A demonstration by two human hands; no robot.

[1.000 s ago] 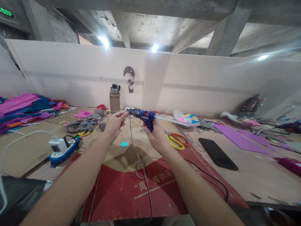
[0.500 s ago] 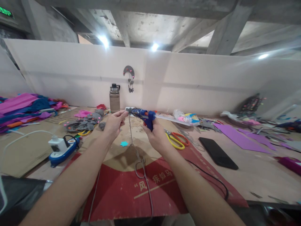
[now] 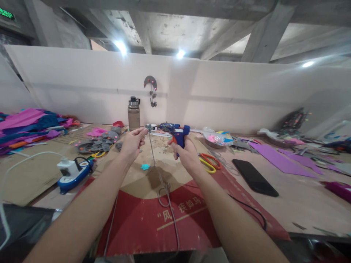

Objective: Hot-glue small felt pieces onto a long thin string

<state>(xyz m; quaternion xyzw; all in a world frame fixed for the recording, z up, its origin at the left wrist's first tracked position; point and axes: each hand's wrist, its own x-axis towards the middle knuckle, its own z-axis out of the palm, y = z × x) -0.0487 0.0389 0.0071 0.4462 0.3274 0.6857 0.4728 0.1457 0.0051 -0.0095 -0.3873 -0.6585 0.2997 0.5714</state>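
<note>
My left hand (image 3: 133,144) pinches a small grey felt piece (image 3: 148,127) between thumb and fingertips. From that piece a grey cord (image 3: 153,150) hangs down to the red and tan cardboard, where it loops and runs to the front edge. My right hand (image 3: 186,152) is wrapped round the handle of a blue glue gun (image 3: 179,134) with an orange trigger. Its nozzle points left, a short gap away from the grey piece. A turquoise flower-shaped cutout (image 3: 145,167) lies on the cardboard below.
Scissors with orange and yellow handles (image 3: 211,160) and a black phone (image 3: 255,177) lie to the right. Left are a blue-white power strip (image 3: 75,176) and a pile of grey felt pieces (image 3: 100,142). A bottle (image 3: 134,114) stands behind, before the white partition (image 3: 219,87).
My right hand has drawn the glue gun back to the right, so its nozzle has left the grey felt piece. My left hand stays nearly in place.
</note>
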